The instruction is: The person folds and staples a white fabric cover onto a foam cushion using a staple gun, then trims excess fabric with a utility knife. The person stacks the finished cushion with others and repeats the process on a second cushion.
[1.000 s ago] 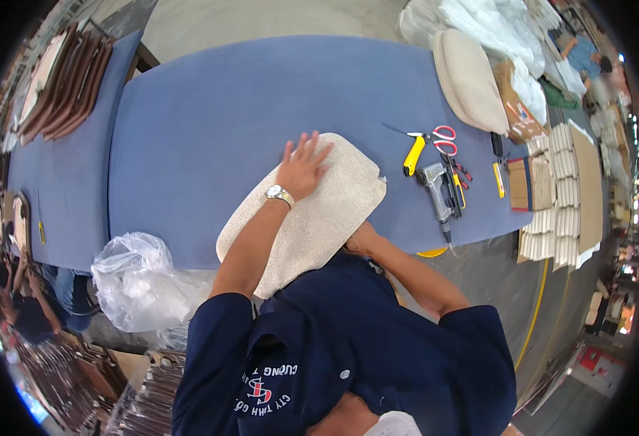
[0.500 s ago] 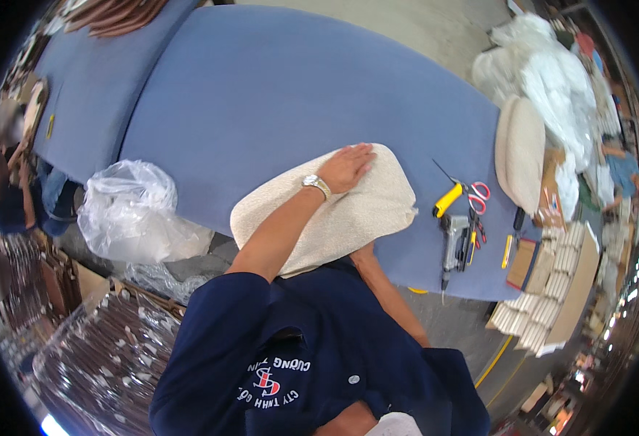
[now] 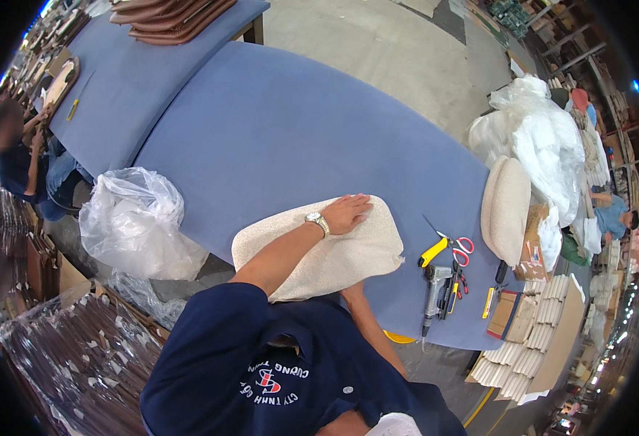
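A beige fabric-covered cushion [image 3: 356,251] lies at the near edge of the blue padded table, partly against my body. My left hand [image 3: 347,214], with a watch on its wrist, rests flat on the cushion's top, fingers stretched out. At the cushion's near side is my right hand [image 3: 353,292]; its fingers are hidden beneath the cushion. To the right lie a yellow-handled pointed tool [image 3: 433,252], red-handled scissors [image 3: 464,251] and a grey pneumatic tool [image 3: 435,294].
Another beige cushion [image 3: 506,211] stands at the blue table's [image 3: 290,131] right end, near clear plastic wrap [image 3: 544,145] and a box of pale strips [image 3: 530,341]. A plastic bag [image 3: 134,225] hangs at the left. Brown pads [image 3: 174,22] are stacked far left, where another person [image 3: 25,160] works.
My view has shifted, showing more of the far floor and the brown pads. Both hands keep about the same place on the cushion, the left one still flat.
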### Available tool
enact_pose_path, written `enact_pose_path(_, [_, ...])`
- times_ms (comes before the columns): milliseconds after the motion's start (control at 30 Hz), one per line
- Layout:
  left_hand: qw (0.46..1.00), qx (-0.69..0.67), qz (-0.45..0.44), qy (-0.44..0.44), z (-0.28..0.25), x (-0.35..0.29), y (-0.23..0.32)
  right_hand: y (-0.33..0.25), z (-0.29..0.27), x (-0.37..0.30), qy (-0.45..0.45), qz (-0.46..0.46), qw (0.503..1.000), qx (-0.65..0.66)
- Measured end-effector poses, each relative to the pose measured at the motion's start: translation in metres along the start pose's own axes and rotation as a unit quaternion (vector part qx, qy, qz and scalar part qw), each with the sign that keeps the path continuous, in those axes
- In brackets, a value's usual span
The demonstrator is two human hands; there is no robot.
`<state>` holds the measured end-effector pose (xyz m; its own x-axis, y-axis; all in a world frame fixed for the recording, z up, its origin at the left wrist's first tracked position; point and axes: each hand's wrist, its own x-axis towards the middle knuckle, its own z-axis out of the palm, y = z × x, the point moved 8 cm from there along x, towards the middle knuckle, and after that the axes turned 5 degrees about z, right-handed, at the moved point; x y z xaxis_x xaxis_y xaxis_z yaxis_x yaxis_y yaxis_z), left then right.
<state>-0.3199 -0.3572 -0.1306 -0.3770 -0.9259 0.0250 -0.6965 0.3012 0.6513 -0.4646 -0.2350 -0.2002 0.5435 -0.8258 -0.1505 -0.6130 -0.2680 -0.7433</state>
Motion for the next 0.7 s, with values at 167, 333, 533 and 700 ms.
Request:
enact_pose_path(167, [0.993,0.120,-0.005,-0.002,0.005,-0.007,0.000,-0.042,-0.044,-0.005,0.048,-0.064,0.996,-0.043])
enact_pose_path(333, [0.987,0.162,0.006,0.000,-0.004,-0.018,0.019,-0.059,-0.092,-0.055,0.090,-0.077,0.988,-0.099])
enact_pose_path(533, [0.980,0.193,0.038,-0.021,0.028,-0.058,0.070,0.071,-0.134,-0.140,0.291,0.206,0.929,0.096])
enact_pose_path(700, [0.976,0.207,0.067,-0.028,0.040,-0.064,0.075,0.116,-0.164,-0.214,0.355,0.275,0.893,0.025])
